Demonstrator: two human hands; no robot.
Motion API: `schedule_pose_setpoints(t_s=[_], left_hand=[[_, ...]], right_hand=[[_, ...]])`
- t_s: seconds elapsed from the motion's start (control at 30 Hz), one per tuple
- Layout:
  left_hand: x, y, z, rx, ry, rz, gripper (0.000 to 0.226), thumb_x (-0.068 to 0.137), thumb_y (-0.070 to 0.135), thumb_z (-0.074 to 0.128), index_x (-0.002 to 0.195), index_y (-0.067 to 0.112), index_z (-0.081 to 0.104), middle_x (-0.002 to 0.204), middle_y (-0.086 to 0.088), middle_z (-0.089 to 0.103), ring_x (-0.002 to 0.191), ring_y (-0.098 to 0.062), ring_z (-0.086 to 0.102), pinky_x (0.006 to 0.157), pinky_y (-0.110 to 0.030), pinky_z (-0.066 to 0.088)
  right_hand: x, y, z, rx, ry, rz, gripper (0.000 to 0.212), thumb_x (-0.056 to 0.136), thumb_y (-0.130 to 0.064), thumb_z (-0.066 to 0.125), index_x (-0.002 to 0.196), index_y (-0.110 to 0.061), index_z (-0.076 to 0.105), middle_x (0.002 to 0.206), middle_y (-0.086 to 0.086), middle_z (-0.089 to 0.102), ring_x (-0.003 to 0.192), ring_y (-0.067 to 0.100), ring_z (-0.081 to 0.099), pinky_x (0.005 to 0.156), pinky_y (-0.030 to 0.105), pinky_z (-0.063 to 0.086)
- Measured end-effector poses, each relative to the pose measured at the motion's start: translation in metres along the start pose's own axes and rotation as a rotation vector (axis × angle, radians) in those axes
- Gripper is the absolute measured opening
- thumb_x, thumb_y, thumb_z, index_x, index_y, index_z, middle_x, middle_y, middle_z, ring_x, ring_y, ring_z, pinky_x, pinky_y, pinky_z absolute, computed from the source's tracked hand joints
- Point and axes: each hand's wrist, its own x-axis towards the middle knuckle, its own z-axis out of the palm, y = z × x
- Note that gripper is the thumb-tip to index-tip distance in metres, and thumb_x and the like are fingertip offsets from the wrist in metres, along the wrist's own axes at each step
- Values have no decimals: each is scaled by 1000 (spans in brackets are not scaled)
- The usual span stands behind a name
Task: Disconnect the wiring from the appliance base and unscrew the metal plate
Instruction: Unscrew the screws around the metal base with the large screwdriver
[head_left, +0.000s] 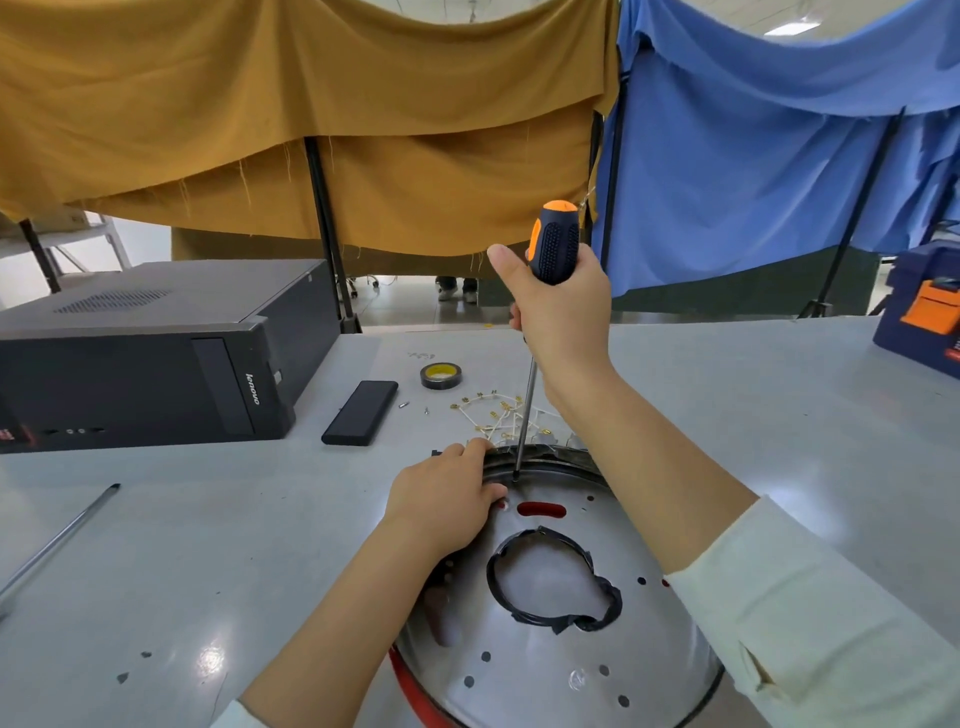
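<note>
A round silver metal plate (550, 660) with a taped-edged hole and small holes covers the appliance base at the table's near edge. My right hand (563, 306) grips the black and orange handle of a screwdriver (554, 241), held upright. Its shaft runs down to the plate's far rim, tip at a screw (515, 478). My left hand (449, 493) rests on the plate's far left edge, fingers curled over the rim. A bundle of white wires with yellow terminals (496, 415) lies just beyond the base.
A black desktop computer case (156, 353) lies at the left. A black flat device (360, 412), a roll of tape (440, 375) and loose screws (404, 404) sit mid-table. A thin rod (57, 540) lies at the left; a blue toolbox (924, 312) at the right.
</note>
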Motion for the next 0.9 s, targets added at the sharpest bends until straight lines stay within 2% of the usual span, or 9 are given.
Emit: schedule_pose_setpoints(t_s=[0.07,0.2,0.27,0.33,0.43,0.53,0.63,0.77,0.9], left_hand=[[0,0,0,7,-1,-3,47,95,49,39,135,27,32,128,3,51,114,-23,53,86,-35,43],[0,2,0,18,8,5,47,95,49,39,136,27,32,128,2,51,113,-22,53,83,-34,42],[0,1,-1,17,7,5,47,95,49,39,136,27,32,128,2,51,114,-22,53,84,-34,42],[1,0,-1,17,4,1,47,95,49,39,136,27,32,128,2,51,114,-23,53,84,-35,43],[1,0,0,10,7,3,47,95,49,39,136,27,32,128,3,51,113,-22,53,83,-34,42],[1,-1,1,2,12,14,47,95,49,39,136,28,32,126,3,52,112,-21,54,82,-34,43],[2,-1,1,6,16,7,47,95,49,39,136,27,32,127,3,51,112,-22,54,83,-34,42],[1,0,1,19,14,9,48,95,49,39,137,28,31,128,2,51,113,-22,53,83,-34,42],[1,0,0,10,17,6,48,95,48,39,137,28,31,128,3,50,114,-22,53,83,-34,42]], right_hand=[[-1,3,0,30,-26,6,28,84,-25,70,72,-19,45,67,2,46,60,20,44,57,38,46],[9,2,-7,329,-502,180,34,87,-3,58,63,-19,40,49,-6,32,40,10,26,40,19,28],[13,1,-9,351,-607,218,36,87,-2,57,61,-20,40,47,-6,31,39,10,24,40,20,28],[9,4,-7,246,-531,159,32,88,-5,58,64,-16,41,48,-3,33,40,11,29,43,22,34],[-4,9,-1,-11,-206,105,20,88,-15,60,73,-13,47,55,1,45,40,9,44,52,30,47],[-8,11,7,48,65,146,14,86,-21,62,77,-25,52,62,-5,50,51,8,50,58,34,53],[-7,8,6,143,-65,139,28,84,-8,58,63,-19,44,50,-6,37,42,9,34,39,21,36],[2,8,-4,236,-602,221,43,85,-8,53,51,-20,29,43,-7,25,39,12,21,43,19,17],[-2,15,0,214,-352,174,37,86,-11,58,59,-19,35,47,-5,29,40,11,25,40,19,24]])
